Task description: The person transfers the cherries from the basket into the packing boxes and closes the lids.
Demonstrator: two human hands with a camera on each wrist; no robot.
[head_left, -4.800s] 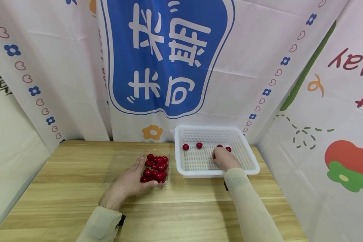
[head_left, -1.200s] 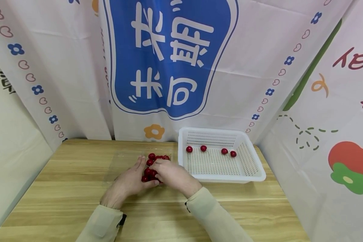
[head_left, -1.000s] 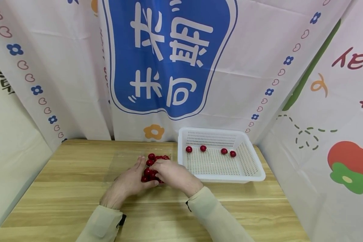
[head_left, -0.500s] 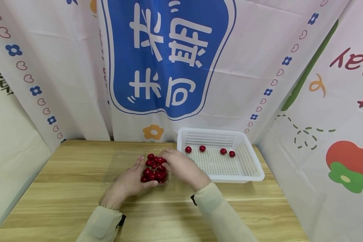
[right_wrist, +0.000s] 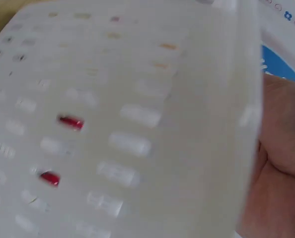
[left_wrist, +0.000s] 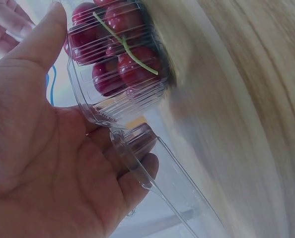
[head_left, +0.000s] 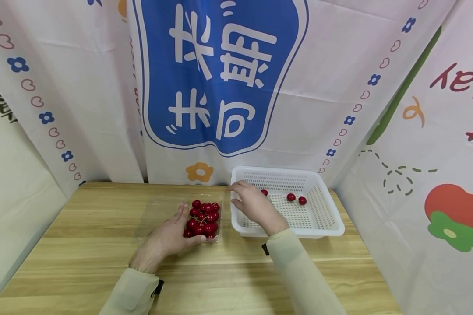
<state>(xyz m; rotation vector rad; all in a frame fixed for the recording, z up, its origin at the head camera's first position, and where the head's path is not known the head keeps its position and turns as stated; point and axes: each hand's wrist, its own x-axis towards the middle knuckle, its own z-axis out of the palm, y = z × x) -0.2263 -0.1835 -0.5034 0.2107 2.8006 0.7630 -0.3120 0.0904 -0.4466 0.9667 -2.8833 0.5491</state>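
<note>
My left hand (head_left: 167, 236) rests against the left and near sides of a clear plastic clamshell box (left_wrist: 95, 116), thumb along its near edge and fingers beside the hinge. Red cherries (head_left: 202, 218) fill the box; one green stem lies across the top. Its clear lid (left_wrist: 187, 193) is folded out to the left. My right hand (head_left: 256, 203) hovers over the left rim of a white perforated basket (head_left: 287, 232), thumb and fingers parted, with nothing visible between them. Inside, two cherries (head_left: 296, 199) sit toward the right and another (head_left: 264, 192) peeks out behind my right hand.
Both containers stand toward the back of a wooden table (head_left: 205, 284), side by side with a narrow gap. A printed cloth (head_left: 224, 78) hangs right behind them, with another cloth wall (head_left: 425, 218) on the right.
My right hand has gone from over the cherry box to the basket's left rim, uncovering the box's cherries and hiding the basket's leftmost cherry. My left hand stays put.
</note>
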